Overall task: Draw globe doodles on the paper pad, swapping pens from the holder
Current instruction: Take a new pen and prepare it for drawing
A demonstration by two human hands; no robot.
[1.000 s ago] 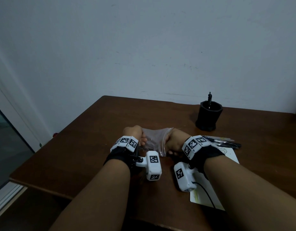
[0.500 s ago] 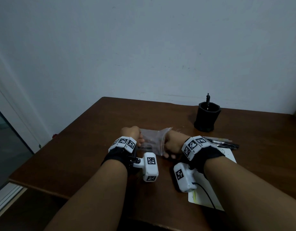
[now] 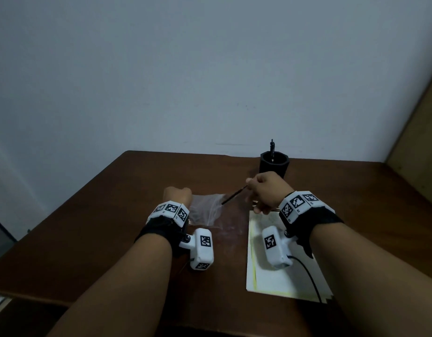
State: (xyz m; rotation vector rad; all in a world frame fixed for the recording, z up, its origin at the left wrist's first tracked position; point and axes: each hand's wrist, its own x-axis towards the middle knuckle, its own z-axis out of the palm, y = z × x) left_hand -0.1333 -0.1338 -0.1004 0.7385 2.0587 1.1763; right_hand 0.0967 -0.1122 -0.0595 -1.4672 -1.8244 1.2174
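Observation:
My left hand (image 3: 177, 194) grips the left end of a clear plastic bag (image 3: 206, 211) that lies on the brown table. My right hand (image 3: 267, 190) pinches a thin dark pen (image 3: 234, 195), whose lower end points into the bag's open side. The white paper pad (image 3: 278, 276) lies under my right wrist, with a faint doodle near its top edge. The black pen holder (image 3: 274, 164) stands behind my right hand with one dark pen (image 3: 272, 147) upright in it.
The table (image 3: 100, 215) ends at a pale wall behind the holder. Its left edge and near edge drop off to the floor. A brown panel stands at the far right. Both wrists carry white tracker blocks, and a black cable runs from the right one.
My right hand let go of the bag's right end and now holds a pen angled toward the bag's opening. The view has shifted, so the pad shows more fully.

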